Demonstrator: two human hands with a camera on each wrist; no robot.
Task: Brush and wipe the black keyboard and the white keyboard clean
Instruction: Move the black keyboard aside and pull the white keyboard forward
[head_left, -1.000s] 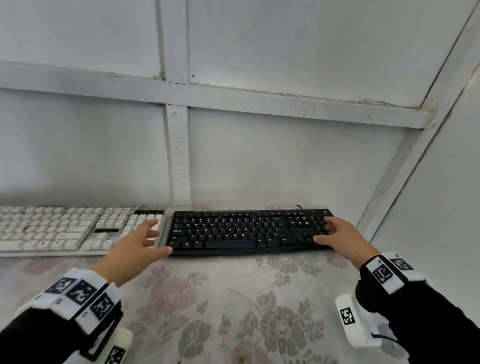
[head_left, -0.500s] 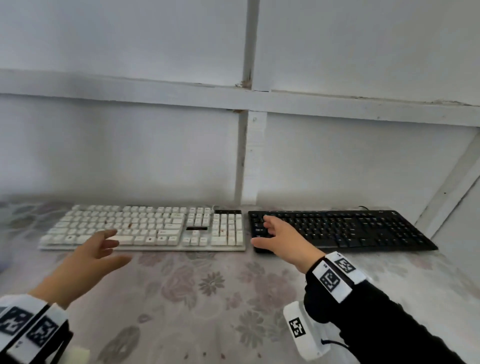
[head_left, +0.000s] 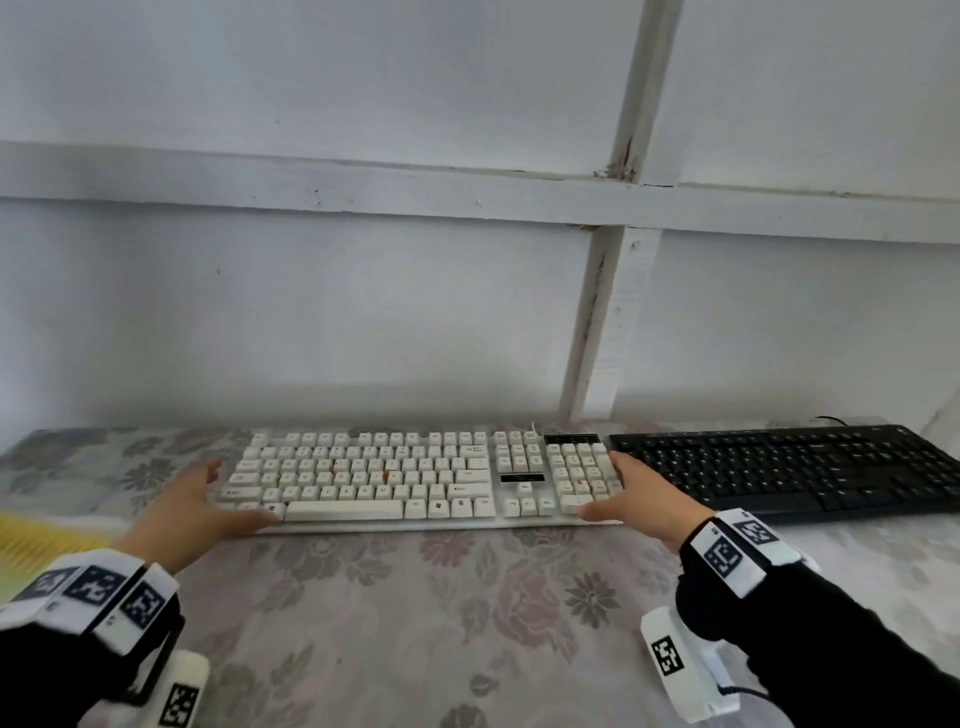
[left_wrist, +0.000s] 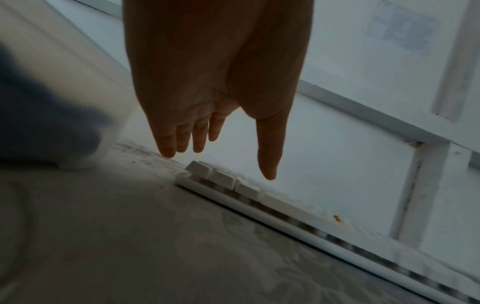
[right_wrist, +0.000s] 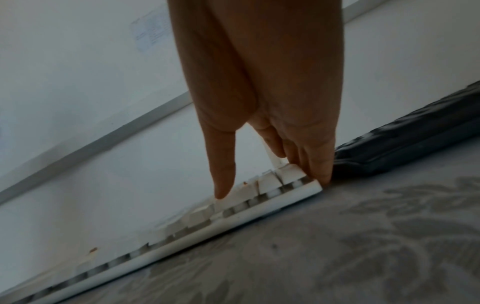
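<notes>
Flat on the flowered tablecloth (head_left: 467, 623), the white keyboard (head_left: 374, 478) lies along the far wall, its right end just beside the black keyboard (head_left: 789, 467). 2 hands flank it — the left hand (head_left: 187, 514) loose-fingered off the left end, the right hand (head_left: 644, 499) with straight fingers (right_wrist: 322, 164) against the right edge. Bare cloth spreads nearward.

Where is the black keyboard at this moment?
In the head view, the flat black plastic keyboard lies on the right of the floral tablecloth, against the wall, its left end beside the white keyboard.
</notes>
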